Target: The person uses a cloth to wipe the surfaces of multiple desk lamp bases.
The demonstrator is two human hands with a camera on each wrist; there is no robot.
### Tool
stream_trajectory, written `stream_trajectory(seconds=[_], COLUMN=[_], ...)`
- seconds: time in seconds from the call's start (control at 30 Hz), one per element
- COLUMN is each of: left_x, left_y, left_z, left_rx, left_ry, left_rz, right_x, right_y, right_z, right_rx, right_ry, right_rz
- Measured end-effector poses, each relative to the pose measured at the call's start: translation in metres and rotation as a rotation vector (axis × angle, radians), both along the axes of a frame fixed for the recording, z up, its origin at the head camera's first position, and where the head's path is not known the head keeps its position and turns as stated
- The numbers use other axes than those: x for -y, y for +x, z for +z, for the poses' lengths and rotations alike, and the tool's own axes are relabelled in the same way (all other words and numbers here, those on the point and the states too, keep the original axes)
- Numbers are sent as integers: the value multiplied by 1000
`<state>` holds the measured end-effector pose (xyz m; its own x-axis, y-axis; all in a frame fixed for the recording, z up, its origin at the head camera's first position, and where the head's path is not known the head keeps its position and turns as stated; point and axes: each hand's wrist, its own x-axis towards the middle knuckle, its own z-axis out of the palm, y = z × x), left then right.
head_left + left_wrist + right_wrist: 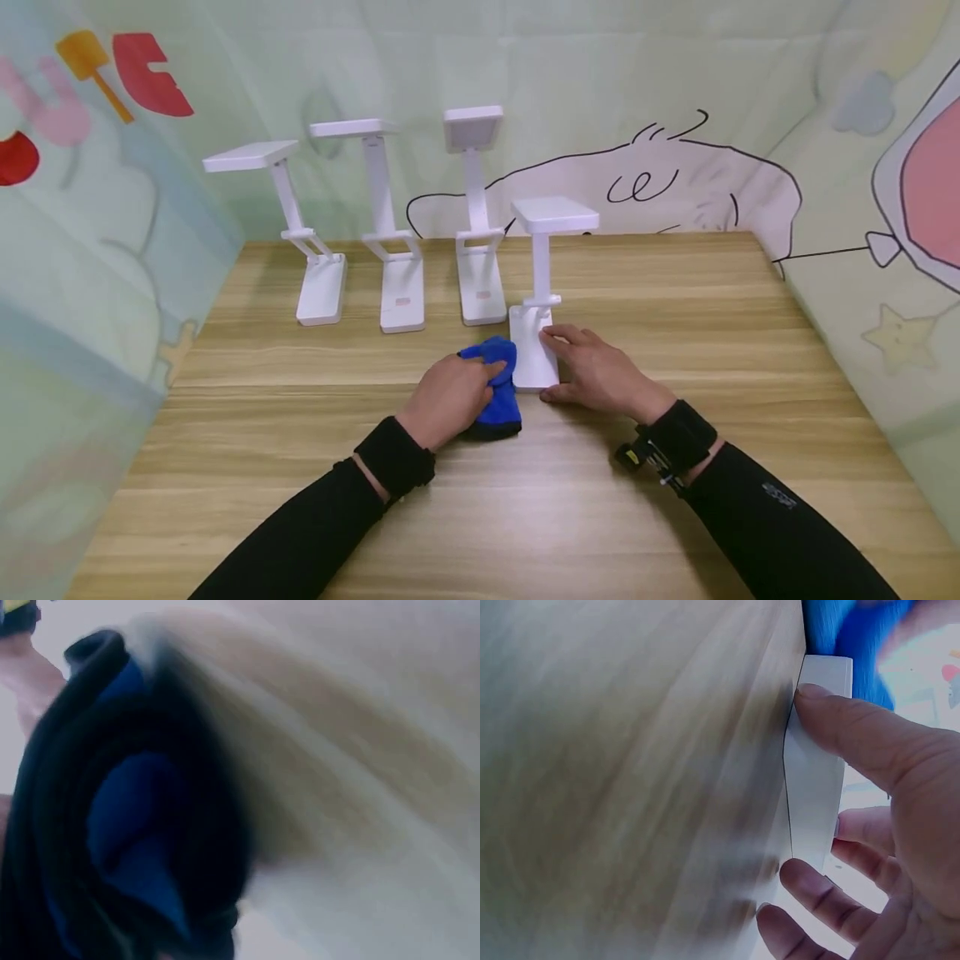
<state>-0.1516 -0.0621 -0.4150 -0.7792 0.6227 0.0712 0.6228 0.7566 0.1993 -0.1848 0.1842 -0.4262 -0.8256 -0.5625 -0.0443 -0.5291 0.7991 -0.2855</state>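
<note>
A white folding desk lamp stands upright with its arm raised and its flat head level. My right hand holds the lamp's base from the right, the thumb at the near corner and fingertips along the side and top edge. My left hand grips a bunched blue cloth with a dark border against the left side of that base. In the left wrist view, the folded cloth fills the left half and hides most of the fingers. The right wrist view shows the thumb on the base's white edge.
Three similar white lamps stand behind and to the left: one far left, one beside it, one nearer. All rest on a wood-grain table. Printed cloth walls enclose the back and sides.
</note>
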Motion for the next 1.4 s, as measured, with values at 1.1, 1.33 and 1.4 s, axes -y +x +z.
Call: stream_trajectory(seconds=[1.1,1.33,1.4], left_x=[8,9,9], left_y=[1,-5,-6], left_z=[20,17,16], left_rx=[354,395,396], left_ry=[58,102,103], left_rz=[-45,-14,-15], right_x=[-16,-20,-20], right_y=[-35,-58,-63], right_z=[0,1,2], right_rx=[-19,-30,-16], right_ry=[69,74,73], right_rz=[-96,-111,-124])
